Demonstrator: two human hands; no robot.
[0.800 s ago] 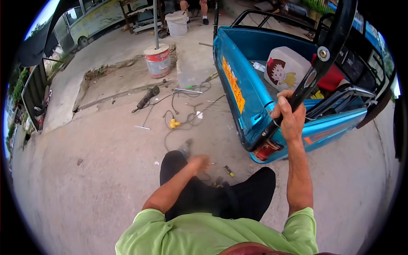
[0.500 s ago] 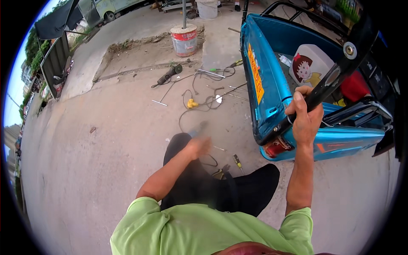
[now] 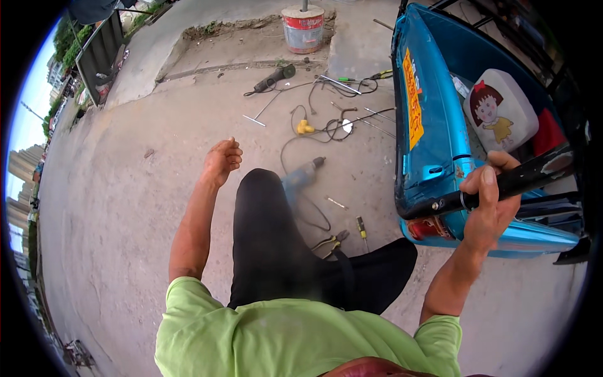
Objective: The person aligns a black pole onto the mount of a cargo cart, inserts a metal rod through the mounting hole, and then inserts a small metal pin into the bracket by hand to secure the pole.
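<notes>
My right hand (image 3: 491,204) is wrapped round a black metal bar (image 3: 524,179) at the rear corner of a blue cargo tricycle bed (image 3: 440,125). The bar's lower end meets the bed by a bolt, above a red tail light (image 3: 428,229). Out to the left, my left hand (image 3: 223,161) hangs over the concrete with its fingers curled and nothing visible in them. Beside my bent knee lies a blue power drill (image 3: 301,180), partly hidden by the knee. Nearby on the ground are a thin drill bit (image 3: 337,203), a yellow-handled screwdriver (image 3: 362,231) and pliers (image 3: 331,244).
Farther off lie an angle grinder (image 3: 274,80), a T-handled wrench (image 3: 254,120), a yellow plug connector (image 3: 305,127) and tangled cables. A red and white bucket (image 3: 303,31) holds a pole. Inside the bed sits a pale seat with a cartoon picture (image 3: 499,110).
My left hand has swung left, away from the drill beside my knee. My right hand keeps its grip, and the bar now leans lower to the right. The view has shifted.
</notes>
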